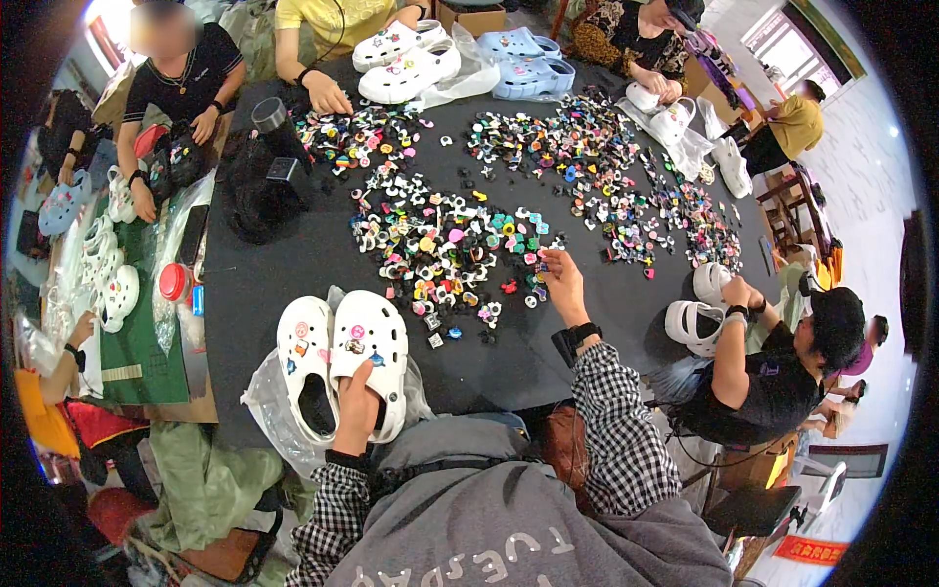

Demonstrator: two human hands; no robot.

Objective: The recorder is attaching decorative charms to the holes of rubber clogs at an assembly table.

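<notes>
A pair of white clogs lies in front of me on a clear plastic bag (262,399), toes pointing away. Several colourful shoe charms are fixed on the uppers of the left clog (296,323) and the right clog (386,338). My left hand (359,406) grips the right clog by its opening, with the thumb on top. My right hand (564,289) reaches to the near right edge of a large heap of loose shoe charms (430,235). Its thumb and forefinger are pinched together; whatever is between them is too small to make out.
More charms (606,166) spread across the black table (274,269). A dark cup (274,122) stands at the far left. White clogs (409,73) and blue clogs (528,73) sit at the back. Co-workers surround the table; one at right handles white clogs (693,328). A green mat (147,352) lies left.
</notes>
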